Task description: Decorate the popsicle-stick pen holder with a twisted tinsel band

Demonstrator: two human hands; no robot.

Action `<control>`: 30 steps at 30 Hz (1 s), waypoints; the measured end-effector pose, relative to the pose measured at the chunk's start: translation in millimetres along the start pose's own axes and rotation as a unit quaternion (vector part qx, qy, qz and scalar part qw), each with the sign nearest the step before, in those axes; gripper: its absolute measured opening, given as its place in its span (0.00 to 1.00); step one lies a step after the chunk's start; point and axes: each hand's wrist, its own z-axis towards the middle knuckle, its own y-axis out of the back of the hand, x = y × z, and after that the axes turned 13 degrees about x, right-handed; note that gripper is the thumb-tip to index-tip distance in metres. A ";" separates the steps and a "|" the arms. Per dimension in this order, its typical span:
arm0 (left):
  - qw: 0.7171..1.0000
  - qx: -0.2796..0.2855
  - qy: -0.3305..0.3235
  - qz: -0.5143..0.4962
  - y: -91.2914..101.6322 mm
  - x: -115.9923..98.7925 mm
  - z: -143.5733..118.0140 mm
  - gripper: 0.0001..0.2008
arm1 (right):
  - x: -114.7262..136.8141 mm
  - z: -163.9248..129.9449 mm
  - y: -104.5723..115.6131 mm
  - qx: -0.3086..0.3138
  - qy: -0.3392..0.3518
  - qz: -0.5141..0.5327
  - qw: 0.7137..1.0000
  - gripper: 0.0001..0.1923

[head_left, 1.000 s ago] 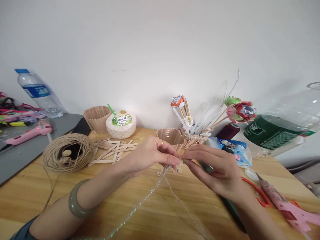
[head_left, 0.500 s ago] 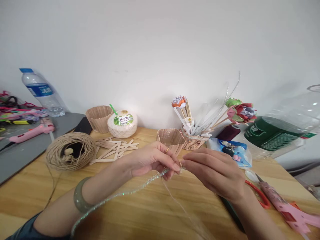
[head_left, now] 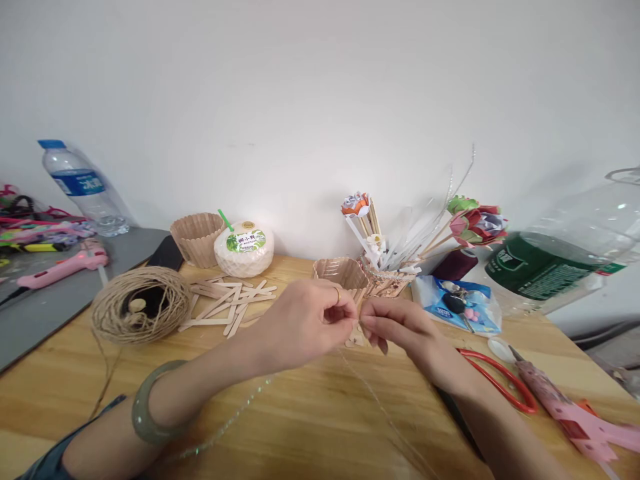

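Since your hands are pretty much nose to nose over the tabletop [head_left: 295,433], that's where the action is. Your left hand [head_left: 310,327], the one with the gold ring [head_left: 338,295] and the greenish bangle [head_left: 141,403] on its wrist, has thumb and index pressed together in a pinch grip on the sparkly tinsel cord [head_left: 227,423]. The cord runs up from the lower left and disappears behind that hand, so its upper end is mostly hidden. Your right hand [head_left: 407,330] has its fingertips drawn in right up against the left ones, but honestly I can't tell if that grip has the cord's end or just air. You've also got a thin pale strand [head_left: 375,399] trailing from below your hands toward the lower right. Just behind them sits a square craft-stick basket [head_left: 354,275], with paper flowers [head_left: 483,227] standing to its right. Over on your left there's a ball of jute twine [head_left: 113,317] next to a messy pile of craft sticks [head_left: 227,301], with a wrapped coconut [head_left: 244,261] behind those. By your right forearm lie a red looped handle [head_left: 531,401] and a pink glue gun [head_left: 575,419].
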 end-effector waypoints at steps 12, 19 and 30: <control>0.874 0.165 0.089 -0.448 7.0 15.0 10.0 0.02 | -11.0 -8.2 4.5 -0.155 0.246 -0.447 0.846 0.11; 0.897 0.178 0.075 -0.397 7.1 14.9 9.1 0.04 | -6.7 -9.3 3.7 -0.116 0.248 -0.485 0.830 0.10; 0.932 -0.008 -0.159 0.327 -8.1 13.3 -0.7 0.11 | -20.1 8.7 -10.4 0.016 -0.010 0.147 0.989 0.16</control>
